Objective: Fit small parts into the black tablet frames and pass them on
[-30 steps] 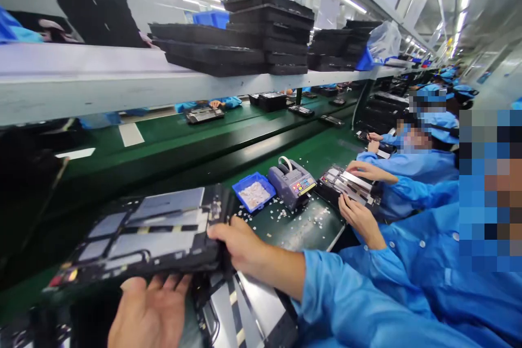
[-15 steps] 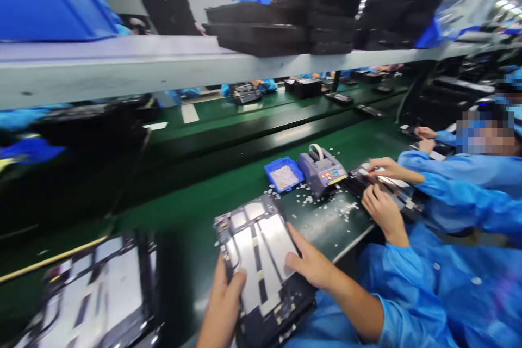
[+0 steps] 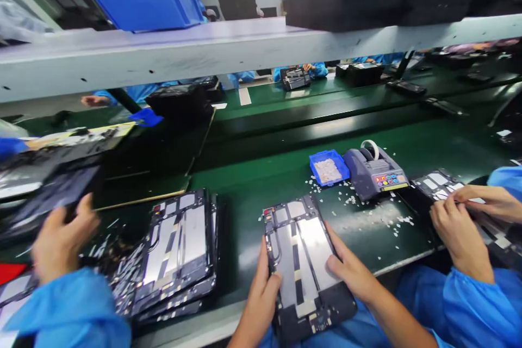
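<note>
An open tablet back panel (image 3: 304, 261) with silver plates and black strips lies lengthwise on the green bench in front of me. My left hand (image 3: 263, 293) grips its left edge with the thumb on top. My right hand (image 3: 350, 272) holds its right edge, fingers spread on the silver plate. To the left lies a stack of similar panels (image 3: 177, 253).
A blue parts bin (image 3: 328, 167) and a grey tape dispenser (image 3: 374, 172) stand behind, with white scraps scattered around. A co-worker's hands (image 3: 460, 217) work a panel at right; another person's hand (image 3: 61, 239) holds a dark panel at left. An overhead shelf (image 3: 204, 54) carries black trays.
The view has swung left. The panel now lies flat and centred between my hands, nearer the bench edge. The stack at left and a left neighbour's hand came into view.
</note>
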`<state>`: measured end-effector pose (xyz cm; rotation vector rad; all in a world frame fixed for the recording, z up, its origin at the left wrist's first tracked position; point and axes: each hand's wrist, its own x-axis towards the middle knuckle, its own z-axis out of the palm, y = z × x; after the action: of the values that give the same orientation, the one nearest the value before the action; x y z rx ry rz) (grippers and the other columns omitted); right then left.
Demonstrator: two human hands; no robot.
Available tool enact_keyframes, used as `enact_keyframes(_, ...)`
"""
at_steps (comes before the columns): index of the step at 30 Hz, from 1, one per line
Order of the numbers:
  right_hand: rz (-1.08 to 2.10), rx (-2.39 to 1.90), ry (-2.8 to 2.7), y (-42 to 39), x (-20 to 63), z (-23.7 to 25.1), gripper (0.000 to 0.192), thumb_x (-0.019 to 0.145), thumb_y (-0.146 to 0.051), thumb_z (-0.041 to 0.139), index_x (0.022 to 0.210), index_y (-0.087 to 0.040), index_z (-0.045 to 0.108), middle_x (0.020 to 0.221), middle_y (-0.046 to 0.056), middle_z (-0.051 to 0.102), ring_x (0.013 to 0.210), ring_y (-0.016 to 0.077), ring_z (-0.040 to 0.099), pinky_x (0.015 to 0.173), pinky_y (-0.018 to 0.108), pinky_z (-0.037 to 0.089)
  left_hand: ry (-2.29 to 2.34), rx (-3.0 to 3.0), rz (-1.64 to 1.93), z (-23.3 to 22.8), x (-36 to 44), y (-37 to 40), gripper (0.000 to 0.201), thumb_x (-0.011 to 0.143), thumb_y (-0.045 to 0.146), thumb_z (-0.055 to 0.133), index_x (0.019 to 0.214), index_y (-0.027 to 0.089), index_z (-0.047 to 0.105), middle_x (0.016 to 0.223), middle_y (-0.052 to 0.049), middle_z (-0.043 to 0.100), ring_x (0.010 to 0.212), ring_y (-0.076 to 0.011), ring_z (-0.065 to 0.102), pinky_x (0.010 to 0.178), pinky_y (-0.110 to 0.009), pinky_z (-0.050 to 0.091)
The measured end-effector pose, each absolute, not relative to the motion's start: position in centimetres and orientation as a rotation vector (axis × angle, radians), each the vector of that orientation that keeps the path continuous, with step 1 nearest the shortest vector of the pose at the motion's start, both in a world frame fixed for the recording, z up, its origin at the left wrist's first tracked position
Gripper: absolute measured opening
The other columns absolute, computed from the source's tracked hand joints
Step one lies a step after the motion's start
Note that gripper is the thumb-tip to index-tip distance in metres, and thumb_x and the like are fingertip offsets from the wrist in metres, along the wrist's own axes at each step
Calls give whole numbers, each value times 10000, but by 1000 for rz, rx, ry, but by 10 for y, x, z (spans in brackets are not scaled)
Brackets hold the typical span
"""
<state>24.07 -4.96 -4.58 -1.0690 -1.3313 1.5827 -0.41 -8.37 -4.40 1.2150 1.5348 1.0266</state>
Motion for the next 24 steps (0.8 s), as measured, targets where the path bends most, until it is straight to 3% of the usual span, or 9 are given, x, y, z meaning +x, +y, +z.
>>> enact_keyframes(3,1591,-1097,-1325,-58,243,-54,960,917,-731,565,1673,-308,150,1728,19,151,1601,282,136,1296,472,125,1532,1165,1032,-49,5,-103,741,990,277,388,1677,238,114,1749,-8,174,1613,-224,113,1310,-412,100)
enact_keyframes(6,1598,-1118,-1331,-63,250,-58,920,923,-712,569,1667,-330,186,1722,9,193,1597,281,164,1288,463,198,1561,1208,984,-52,3,-104,744,1000,342,445,1674,232,152,1744,-50,211,1609,-254,163,1303,-420,171)
enact_keyframes(11,1364,-1211,-1383,-45,258,-45,864,945,-698,551,1662,-310,265,1724,56,224,1596,307,184,1299,523,138,1786,1668,1079,-19,-22,-42,525,1019,291,456,1538,216,486,1523,-153,530,1400,-294,508,1173,-491,418)
enact_keyframes(13,1242,-1215,-1435,-30,256,-32,831,960,-674,552,1654,-298,295,1724,72,233,1593,312,195,1302,535,133,1797,2061,899,2,-29,-10,458,1010,182,431,1419,252,624,1333,-140,647,1233,-294,596,1066,-502,488)
enact_keyframes(15,1152,-1179,-1523,-17,252,-16,773,963,-636,581,1624,-293,372,1710,84,277,1581,315,232,1299,525,175,1752,2394,635,19,-31,14,460,967,100,470,1319,290,697,1291,-132,666,1151,-312,613,966,-498,520)
enact_keyframes(19,1012,-1120,-1682,5,237,16,588,952,-481,658,1495,-282,554,1614,100,439,1498,303,390,1255,472,303,1741,2708,380,32,-33,28,280,921,105,591,1093,256,752,1284,-135,662,1083,-327,608,852,-451,530)
enact_keyframes(22,1035,-1090,-1796,24,217,33,451,934,-311,646,1378,-238,650,1372,110,648,1224,257,629,1079,408,494,1771,2748,399,33,-37,22,201,931,109,584,1030,214,724,1171,-129,684,976,-292,603,800,-411,522)
enact_keyframes(24,1066,-1075,-1886,40,200,40,374,930,-231,606,1290,-212,705,1216,96,721,1049,226,690,965,373,542,1751,2760,428,33,-38,19,189,941,109,565,1006,208,712,1106,-111,689,913,-266,593,780,-388,514)
